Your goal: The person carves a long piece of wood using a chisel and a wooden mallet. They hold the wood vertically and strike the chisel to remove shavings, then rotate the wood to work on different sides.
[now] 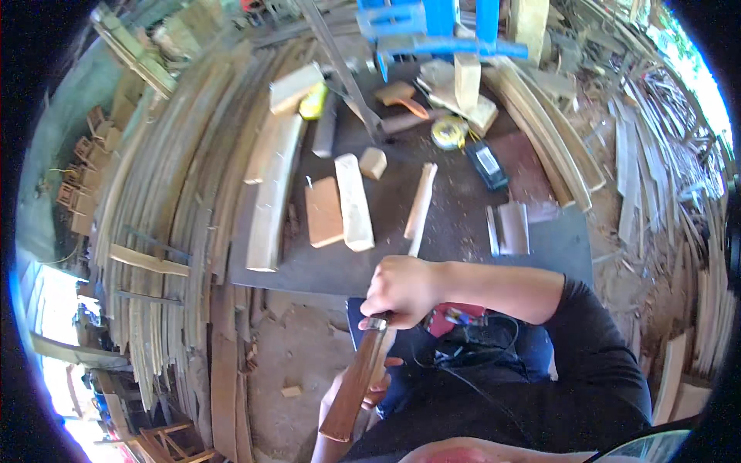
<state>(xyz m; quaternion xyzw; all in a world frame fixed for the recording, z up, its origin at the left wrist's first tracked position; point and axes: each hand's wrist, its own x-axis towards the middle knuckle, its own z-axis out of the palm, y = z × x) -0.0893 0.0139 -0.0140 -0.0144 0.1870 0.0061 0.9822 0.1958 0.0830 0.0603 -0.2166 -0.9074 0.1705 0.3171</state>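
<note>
Nearest the lens: a brown wooden piece, long and flat, tilted, its lower end close to the camera, its upper end under the right hand. Left hand underneath it, mostly hidden, fingers curled round its far side, so a grip clamped on the wood. Right hand just above, fist closed on a slim tool with a metal end touching the top of the piece; what kind of tool, cannot tell. Dark sleeve on the right forearm, and black cable with a red object in the lap below it.

Beyond the hands: a dark worktop dusted with sawdust. On it, a pale round stick pointing toward the right hand, a long pale block beside a flat reddish board, a small cube, a yellow tape measure and a dark rectangular device.

Farther off: a blue metal frame at the top edge, and curved wooden strips stacked thickly on the left.
</note>
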